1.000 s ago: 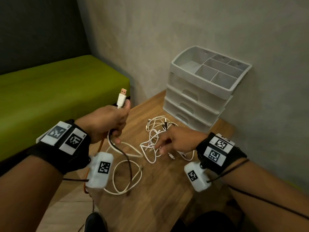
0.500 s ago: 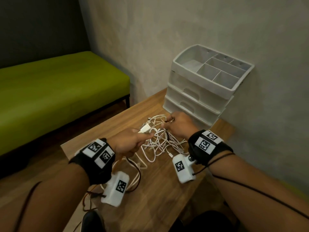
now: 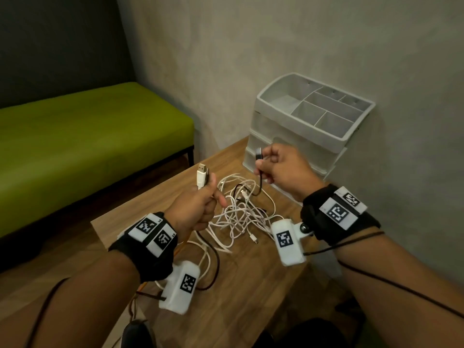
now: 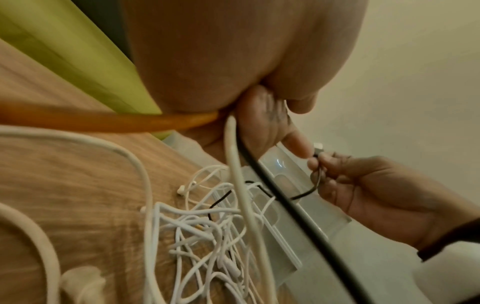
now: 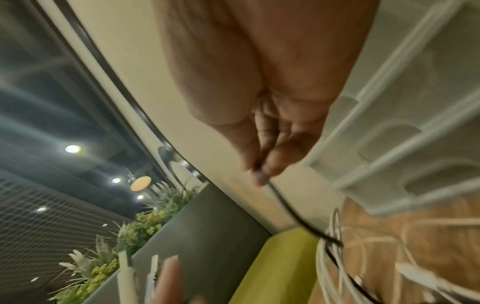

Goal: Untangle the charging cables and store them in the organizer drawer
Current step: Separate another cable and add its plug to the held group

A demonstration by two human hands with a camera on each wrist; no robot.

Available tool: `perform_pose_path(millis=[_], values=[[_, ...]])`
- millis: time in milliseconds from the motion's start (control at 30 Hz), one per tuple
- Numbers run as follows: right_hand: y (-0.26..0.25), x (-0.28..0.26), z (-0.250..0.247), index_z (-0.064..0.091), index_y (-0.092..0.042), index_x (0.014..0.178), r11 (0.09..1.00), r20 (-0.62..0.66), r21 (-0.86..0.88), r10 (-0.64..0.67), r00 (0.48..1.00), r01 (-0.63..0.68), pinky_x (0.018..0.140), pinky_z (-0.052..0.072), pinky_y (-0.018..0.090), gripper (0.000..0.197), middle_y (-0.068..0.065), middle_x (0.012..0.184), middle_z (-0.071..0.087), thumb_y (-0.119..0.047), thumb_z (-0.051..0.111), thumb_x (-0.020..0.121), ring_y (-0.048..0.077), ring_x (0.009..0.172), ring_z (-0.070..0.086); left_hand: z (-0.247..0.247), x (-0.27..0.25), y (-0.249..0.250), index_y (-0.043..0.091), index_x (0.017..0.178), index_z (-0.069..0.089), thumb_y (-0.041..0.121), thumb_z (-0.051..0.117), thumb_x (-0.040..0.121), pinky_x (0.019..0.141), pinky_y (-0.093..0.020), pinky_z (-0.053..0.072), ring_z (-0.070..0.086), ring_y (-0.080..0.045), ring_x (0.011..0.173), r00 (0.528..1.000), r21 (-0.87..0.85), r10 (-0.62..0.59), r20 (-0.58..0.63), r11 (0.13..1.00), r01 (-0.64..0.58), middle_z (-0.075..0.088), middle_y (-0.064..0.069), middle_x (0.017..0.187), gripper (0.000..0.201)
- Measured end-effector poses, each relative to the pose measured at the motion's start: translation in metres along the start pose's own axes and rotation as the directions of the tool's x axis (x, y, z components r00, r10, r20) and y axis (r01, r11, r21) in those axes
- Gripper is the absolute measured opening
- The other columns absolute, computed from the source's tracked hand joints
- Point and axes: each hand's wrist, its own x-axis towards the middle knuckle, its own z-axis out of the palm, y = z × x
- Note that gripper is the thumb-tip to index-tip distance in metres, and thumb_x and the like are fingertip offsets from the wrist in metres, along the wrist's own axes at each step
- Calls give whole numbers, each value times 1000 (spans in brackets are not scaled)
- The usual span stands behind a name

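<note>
Item 1, left hand [image 3: 198,209]: fingers curled, holding a bundle of 3 cable ends; the white USB plug [image 3: 201,176] stands up just above the thumb, and a white cable [image 4: 233,164], a black cable [image 4: 262,174] and an orange cable [image 4: 103,121] run out below the fist, as the left wrist view shows.

Item 2, right hand [image 3: 281,169]: fingers curled, thumb and forefinger pinching the end of a thin black cable [image 3: 261,183] near its small dark plug [image 3: 258,153]; the cable hangs from the fingertips [image 5: 270,164] down into the heap.

Item 3, cable tangle [image 3: 241,212]: white cables, thin and mutually looped, lying on the wooden table [image 3: 251,285] between and below both hands, with loose connector tips [image 3: 253,239] at the near edge.

Item 4, organizer [image 3: 308,126]: white plastic unit beyond the right hand's fingers, against the wall; divided open tray on top, drawers beneath appear closed. No cable is stored yet.

Handling, judged: cables are light, limp and smooth, offering no stiffness to push; loops are likely to snag and tighten if pulled hard. Best hold is at the rigid plug housing or just behind it, feeding the plug end back through loops rather than tugging mid-length. Thin black cable looks the most delicate.
</note>
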Motion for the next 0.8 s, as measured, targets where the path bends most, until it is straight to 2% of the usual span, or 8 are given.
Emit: perform_pose_path(millis=[100,233,367,500,567,633,700,800], values=[[-15,-8,3,63,-13,95,992,110,129,-29,993,15,57,53,22,23,12,79,70,9,61,86,13,64,66,4,1,7,7,88,64,49,42,97,37,-17,15,17,-7,41,998,-94,52,-28,994,-54,23,5,51,48],[-24,-19,24,57,-7,87,986,134,166,-53,990,30,51,51,23,23,13,70,66,12,68,80,18,57,61,14,4,13,10,96,62,51,42,95,35,-15,16,20,-4,37,996,-231,77,-46,969,-86,25,7,48,46],[-20,-23,41,48,-8,85,992,67,125,-36,997,28,50,51,32,35,30,82,69,8,76,73,24,51,60,22,4,7,19,74,48,48,47,95,33,-16,19,21,-3,37,998,-295,58,-25,953,-62,26,8,48,36],[-12,-22,48,42,-12,84,980,16,201,-11,1000,7,50,49,33,43,20,84,68,6,78,71,25,56,60,22,5,4,27,58,69,40,47,98,33,-15,18,21,-2,37,999,-409,45,1,912,-41,26,8,48,47],[-8,-22,53,40,-14,85,975,-7,220,-6,1000,7,51,49,33,44,14,84,70,2,80,71,23,57,62,21,6,5,27,64,73,40,47,97,33,-15,18,21,-2,39,998,-437,56,-11,898,-56,26,8,50,43],[-4,-23,59,41,-16,85,980,-33,198,-7,999,13,56,50,35,43,11,87,72,-5,81,73,22,60,64,18,9,5,22,81,74,43,51,92,34,-15,18,21,-2,40,998,-478,53,-20,877,-57,26,7,52,33],[-3,-24,62,40,-17,87,980,-16,198,14,1000,-11,55,49,33,40,9,86,71,-5,77,78,19,58,61,16,10,3,14,95,68,46,54,85,34,-15,18,21,-2,39,999,-511,31,-15,859,-34,27,5,53,36],[0,-25,60,39,-16,92,967,116,241,51,992,-78,48,44,23,40,4,84,66,2,72,80,12,58,58,19,9,2,12,90,60,48,49,91,32,-14,19,24,-1,36,1000,-525,15,-12,851,-19,35,4,51,38]])
